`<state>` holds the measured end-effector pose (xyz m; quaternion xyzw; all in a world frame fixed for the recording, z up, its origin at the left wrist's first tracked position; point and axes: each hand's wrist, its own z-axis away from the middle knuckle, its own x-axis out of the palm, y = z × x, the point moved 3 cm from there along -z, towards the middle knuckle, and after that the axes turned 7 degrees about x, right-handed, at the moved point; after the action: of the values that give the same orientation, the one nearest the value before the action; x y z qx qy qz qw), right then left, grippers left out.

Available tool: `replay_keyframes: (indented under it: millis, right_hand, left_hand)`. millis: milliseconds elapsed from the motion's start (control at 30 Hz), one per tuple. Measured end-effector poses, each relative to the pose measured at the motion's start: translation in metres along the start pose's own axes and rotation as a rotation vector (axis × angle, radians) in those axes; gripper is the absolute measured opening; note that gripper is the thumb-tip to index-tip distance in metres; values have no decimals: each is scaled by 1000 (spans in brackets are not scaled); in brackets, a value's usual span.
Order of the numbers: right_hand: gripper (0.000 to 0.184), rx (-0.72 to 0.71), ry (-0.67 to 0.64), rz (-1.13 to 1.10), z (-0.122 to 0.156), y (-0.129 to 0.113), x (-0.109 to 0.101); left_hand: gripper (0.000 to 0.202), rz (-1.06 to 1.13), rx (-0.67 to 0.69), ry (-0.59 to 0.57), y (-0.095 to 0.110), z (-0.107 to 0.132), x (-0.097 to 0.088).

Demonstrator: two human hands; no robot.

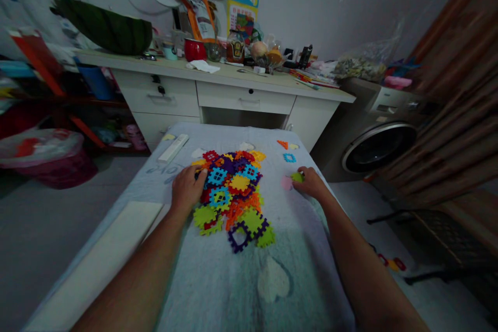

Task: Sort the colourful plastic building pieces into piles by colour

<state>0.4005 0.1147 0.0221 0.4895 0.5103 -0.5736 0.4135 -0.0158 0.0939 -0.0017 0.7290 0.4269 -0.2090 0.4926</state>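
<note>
- The left hand (188,187) lies on the left edge of the pile (233,192), fingers bent; grip I cannot tell.
- The right hand (311,182) pinches a green piece (298,177) right of the pile, on the surface (233,280).
- Better to hold the pile steady.

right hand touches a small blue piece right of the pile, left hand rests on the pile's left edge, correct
Not blue: in the head view the right hand touches a small green piece to the right of the pile, while the left hand rests on the pile's left edge.
</note>
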Motion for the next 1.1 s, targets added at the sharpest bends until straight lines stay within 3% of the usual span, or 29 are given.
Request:
replay_keyframes:
  millis: [300,500,700,800,867,1033,1100]
  right_hand:
    - [56,99,15,54,-34,-26,-6]
    - [55,97,-50,55,-57,-47,7]
    - [46,39,-35,12,-56,-42,9]
    - [46,18,39,8,-44,-47,2]
    - [44,-60,95,-39,-31,-58,-4]
    - [35,-508,31,-251,16,-104,-2]
    - [38,-565,27,-278,31,-117,4]
  left_hand:
    - [42,-6,-4,-5,0,0,0]
    - [40,-8,-9,5,0,0,0]
    - [40,-26,-2,6,1,1,-1]
    - [39,-22,-3,10,2,0,-1]
    - [39,-6,7,30,3,1,-3]
    - [34,10,109,161,14,4,-13]
    - [33,2,163,178,20,7,-17]
